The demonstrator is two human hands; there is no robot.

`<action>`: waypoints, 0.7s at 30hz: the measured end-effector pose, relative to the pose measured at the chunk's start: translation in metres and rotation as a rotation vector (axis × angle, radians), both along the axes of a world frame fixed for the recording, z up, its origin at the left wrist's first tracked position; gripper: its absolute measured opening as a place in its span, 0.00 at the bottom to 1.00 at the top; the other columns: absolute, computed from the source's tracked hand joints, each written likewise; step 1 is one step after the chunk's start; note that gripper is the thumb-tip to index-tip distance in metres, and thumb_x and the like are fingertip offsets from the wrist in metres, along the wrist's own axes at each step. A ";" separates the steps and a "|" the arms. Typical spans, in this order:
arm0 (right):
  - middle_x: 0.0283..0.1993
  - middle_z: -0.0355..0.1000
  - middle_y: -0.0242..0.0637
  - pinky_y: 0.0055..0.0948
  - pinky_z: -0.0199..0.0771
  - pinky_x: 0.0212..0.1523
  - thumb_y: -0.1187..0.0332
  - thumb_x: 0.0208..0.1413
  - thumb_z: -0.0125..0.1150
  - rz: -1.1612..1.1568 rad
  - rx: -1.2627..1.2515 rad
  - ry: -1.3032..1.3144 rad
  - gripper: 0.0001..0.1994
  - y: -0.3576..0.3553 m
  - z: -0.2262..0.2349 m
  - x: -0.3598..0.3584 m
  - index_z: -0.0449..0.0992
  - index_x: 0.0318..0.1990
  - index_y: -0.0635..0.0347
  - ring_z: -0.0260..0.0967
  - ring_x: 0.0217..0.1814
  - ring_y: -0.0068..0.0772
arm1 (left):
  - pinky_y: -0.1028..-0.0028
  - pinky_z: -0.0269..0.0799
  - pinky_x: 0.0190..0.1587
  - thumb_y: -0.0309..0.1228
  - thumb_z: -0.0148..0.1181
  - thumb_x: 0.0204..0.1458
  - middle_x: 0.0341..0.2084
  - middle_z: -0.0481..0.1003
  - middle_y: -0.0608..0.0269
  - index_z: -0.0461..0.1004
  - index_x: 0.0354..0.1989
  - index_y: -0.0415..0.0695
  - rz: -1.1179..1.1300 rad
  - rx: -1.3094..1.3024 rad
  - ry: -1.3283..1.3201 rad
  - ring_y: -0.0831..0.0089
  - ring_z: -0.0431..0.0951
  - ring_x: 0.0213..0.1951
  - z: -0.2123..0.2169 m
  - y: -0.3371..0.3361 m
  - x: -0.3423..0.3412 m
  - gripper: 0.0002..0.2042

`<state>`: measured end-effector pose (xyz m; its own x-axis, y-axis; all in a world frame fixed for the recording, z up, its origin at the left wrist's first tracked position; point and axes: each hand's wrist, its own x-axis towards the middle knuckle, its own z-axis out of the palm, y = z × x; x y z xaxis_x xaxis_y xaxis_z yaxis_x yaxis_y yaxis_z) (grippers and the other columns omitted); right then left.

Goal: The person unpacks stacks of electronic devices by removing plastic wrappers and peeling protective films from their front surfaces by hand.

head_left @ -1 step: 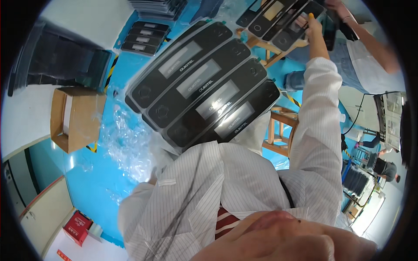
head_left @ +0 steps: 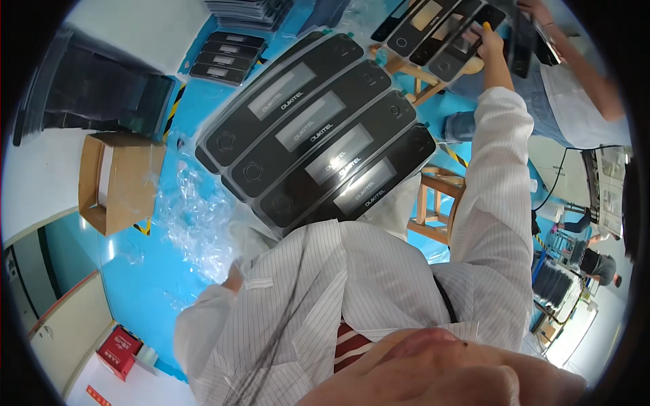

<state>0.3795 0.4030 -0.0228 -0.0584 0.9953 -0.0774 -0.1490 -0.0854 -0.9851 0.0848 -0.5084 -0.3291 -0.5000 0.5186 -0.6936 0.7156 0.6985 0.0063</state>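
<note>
At the upper right, my right hand [head_left: 490, 46] reaches over a group of black panels and grips the edge of one black panel [head_left: 443, 65], with a yellow cover on one fingertip. My left hand [head_left: 235, 277] shows only as a sliver of skin beyond the sleeve, low beside my body; its fingers are hidden. In front of my torso lies a large stack of long black panels [head_left: 308, 157], each with a pale rectangular window and a ring mark, in clear plastic trays.
A co-worker's hand [head_left: 538, 12] is close to my right hand, by a dark panel. Wooden stools [head_left: 433, 220] stand at right. Clear plastic film [head_left: 196, 227] covers blue floor at left, beside a cardboard box [head_left: 139, 183]. More stacked black trays [head_left: 112, 88] stand farther left.
More of my left wrist shows, and that sleeve has moved out to the left. My right hand has shifted slightly to the right. A gap has widened by the co-worker's panel.
</note>
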 end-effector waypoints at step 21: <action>0.45 0.73 0.43 0.34 0.69 0.52 0.79 0.45 0.54 0.535 1.076 -0.796 0.20 -0.288 0.026 -0.102 0.77 0.48 0.55 0.71 0.50 0.44 | 0.63 0.71 0.46 0.28 0.58 0.52 0.40 0.75 0.56 0.77 0.43 0.37 -0.806 1.527 0.144 0.55 0.73 0.43 0.335 0.524 -0.027 0.12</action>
